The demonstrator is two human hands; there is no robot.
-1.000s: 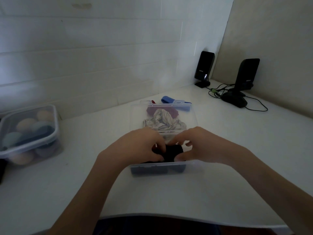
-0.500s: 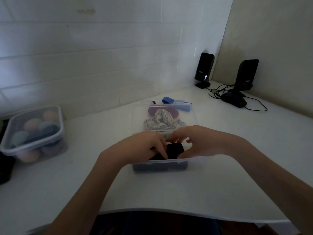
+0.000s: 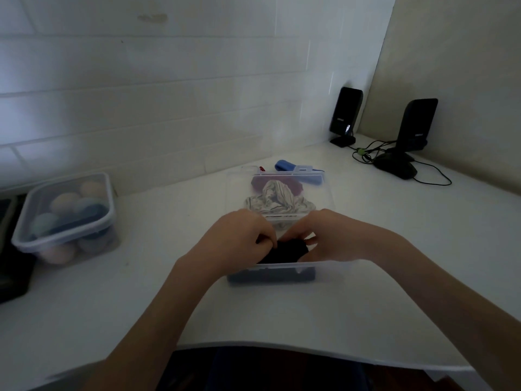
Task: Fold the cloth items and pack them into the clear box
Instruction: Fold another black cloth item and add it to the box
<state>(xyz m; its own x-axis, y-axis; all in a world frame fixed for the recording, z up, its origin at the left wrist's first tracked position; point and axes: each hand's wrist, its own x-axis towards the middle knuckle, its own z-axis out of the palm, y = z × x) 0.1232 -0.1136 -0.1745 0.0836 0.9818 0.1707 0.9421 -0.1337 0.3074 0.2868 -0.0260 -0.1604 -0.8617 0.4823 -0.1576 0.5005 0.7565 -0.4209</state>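
At box | both hands pinch dark cloth inside | striped cloth, purple cloth and blue cloth unfolded, left

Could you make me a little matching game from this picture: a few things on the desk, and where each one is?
Things:
1. dark cloth
2. striped cloth
3. lidded tub of coloured balls
4. black speakers

Places:
A. far right corner, by the wall
B. left side of the desk
C. between both hands, in the near end of the clear box
D. just beyond the hands, crumpled under clear plastic

Pairs: 1-C, 2-D, 3-B, 4-A
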